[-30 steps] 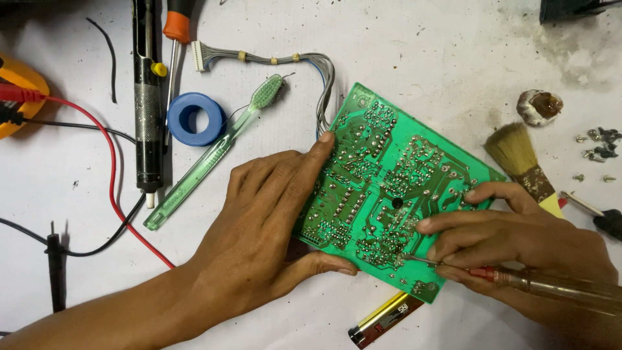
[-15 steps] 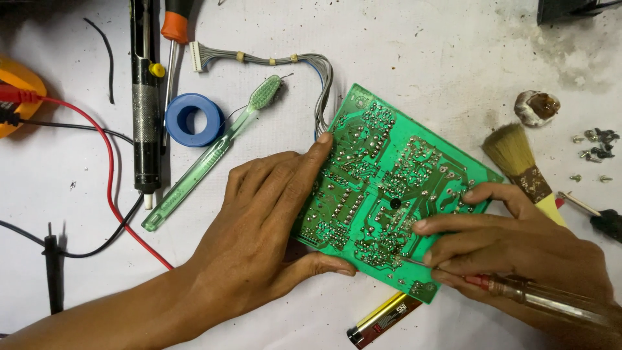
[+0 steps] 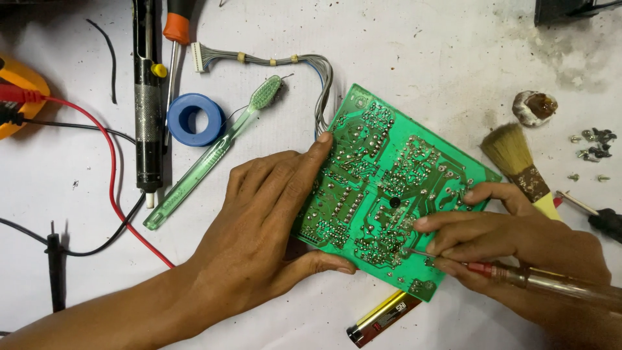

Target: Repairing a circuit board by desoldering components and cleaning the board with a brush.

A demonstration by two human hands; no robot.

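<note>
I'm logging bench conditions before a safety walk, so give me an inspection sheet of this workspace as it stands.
Surface: white table, stained grey at the top right.
Job's things: green circuit board, solder side up; screwdriver tip on its lower part.
Clutter: green toothbrush, blue tape roll, black desoldering pump, paintbrush, lighter, loose screws.
Grippers: left hand holds the board's left edge; right hand grips the screwdriver.
Cables: red lead, black lead, grey wire harness running to the board.
Surroundings: yellow meter at left edge.
</note>
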